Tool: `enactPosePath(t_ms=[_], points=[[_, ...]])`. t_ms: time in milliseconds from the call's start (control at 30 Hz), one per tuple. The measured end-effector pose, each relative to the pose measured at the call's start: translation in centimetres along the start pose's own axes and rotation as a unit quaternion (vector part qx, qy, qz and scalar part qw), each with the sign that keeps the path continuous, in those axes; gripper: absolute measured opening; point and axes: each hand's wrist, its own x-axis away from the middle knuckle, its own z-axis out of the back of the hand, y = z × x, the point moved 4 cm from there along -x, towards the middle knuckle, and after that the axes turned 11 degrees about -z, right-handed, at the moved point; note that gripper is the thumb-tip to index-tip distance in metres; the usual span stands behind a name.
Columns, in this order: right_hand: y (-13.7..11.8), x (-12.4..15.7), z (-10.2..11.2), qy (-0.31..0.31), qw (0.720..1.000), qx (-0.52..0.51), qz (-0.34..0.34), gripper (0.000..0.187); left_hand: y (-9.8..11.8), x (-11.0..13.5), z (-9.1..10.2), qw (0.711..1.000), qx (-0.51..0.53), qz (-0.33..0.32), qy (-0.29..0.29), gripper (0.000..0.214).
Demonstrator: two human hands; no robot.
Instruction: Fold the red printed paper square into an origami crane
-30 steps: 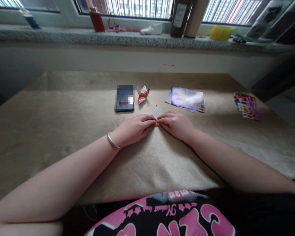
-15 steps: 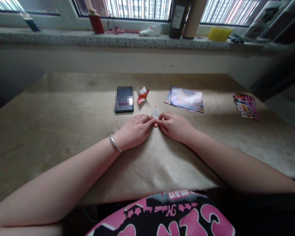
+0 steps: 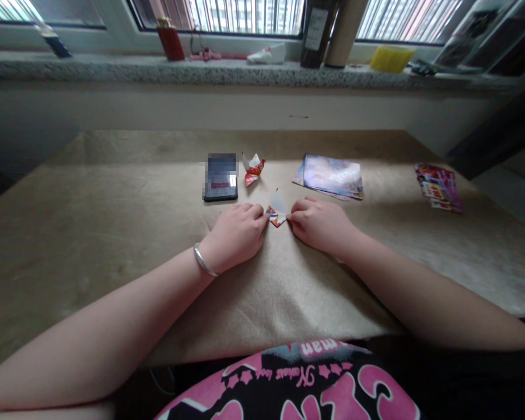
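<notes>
A small folded paper piece [image 3: 277, 210], white with red and blue print, lies on the beige table cover [image 3: 114, 198] in front of me. My left hand [image 3: 236, 233], with a silver bracelet at the wrist, pinches its left corner with curled fingers. My right hand [image 3: 317, 224] pinches its right corner the same way. Both hands rest on the cover. A finished folded paper figure [image 3: 254, 168] in red and white stands a little farther back, beside a dark phone [image 3: 221, 177].
A stack of printed paper sheets [image 3: 332, 176] lies behind my right hand. More coloured sheets [image 3: 438, 186] lie near the table's right edge. On the windowsill [image 3: 114, 67] stand a red cup [image 3: 171, 39], a dark bottle [image 3: 315, 32] and a yellow item [image 3: 392, 59].
My hands have drawn slightly apart, and more of the folded paper now shows between them. The paper looks spread wider than before.
</notes>
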Motion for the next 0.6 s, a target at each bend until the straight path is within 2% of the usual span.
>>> enactPosePath(t_ms=[67, 233, 367, 500, 600], points=[[0.1, 0.0, -0.2, 0.016, 1.000, -0.017, 0.017, 0.029, 0.0, 0.1, -0.2, 1.000, 0.001, -0.006, -0.004, 0.033], [-0.2, -0.1, -0.9, 0.042, 0.986, -0.102, 0.125, 0.029, -0.1, 0.3, -0.6, 0.998, 0.040, -0.035, 0.026, 0.037], [-0.1, -0.3, -1.3, 0.040, 0.985, -0.125, 0.110, 0.030, 0.1, 0.3, -0.9, 0.992, 0.080, -0.091, 0.042, 0.042], [-0.7, -0.4, -1.3, 0.040, 0.989, -0.098, 0.106, 0.035, 0.0, 0.3, -0.7, 0.990, 0.089, -0.098, 0.056, 0.041], [-1.1, -0.4, -1.4, 0.042, 0.992, -0.067, 0.098, 0.040, -0.1, 0.3, -0.7, 0.990, 0.095, -0.096, 0.043, 0.043]])
